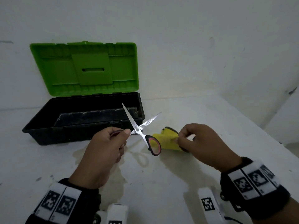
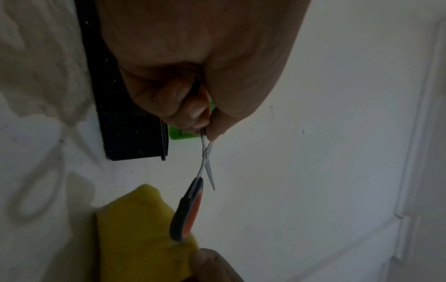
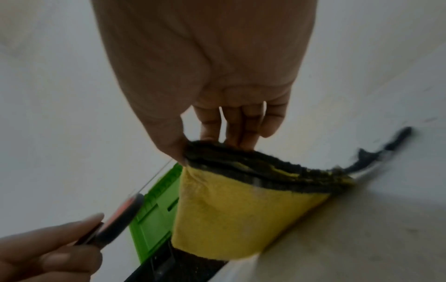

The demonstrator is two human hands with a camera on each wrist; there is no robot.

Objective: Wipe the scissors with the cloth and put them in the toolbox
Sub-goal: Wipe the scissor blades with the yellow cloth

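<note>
gripping scissors, cloth beside

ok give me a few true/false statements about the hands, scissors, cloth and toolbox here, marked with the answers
1. The left hand holds the scissors by one handle loop. True.
2. The scissors' blades are closed together. False: the blades are spread apart in an X.
3. The right hand pinches the yellow cloth. True.
4. The toolbox is closed. False: its green lid stands open behind the black base.
5. The scissors lie inside the toolbox. False: they are held up in front of it, above the white table.
6. The cloth is wrapped around a blade. False: it sits beside the free handle loop, away from both blades.
</note>
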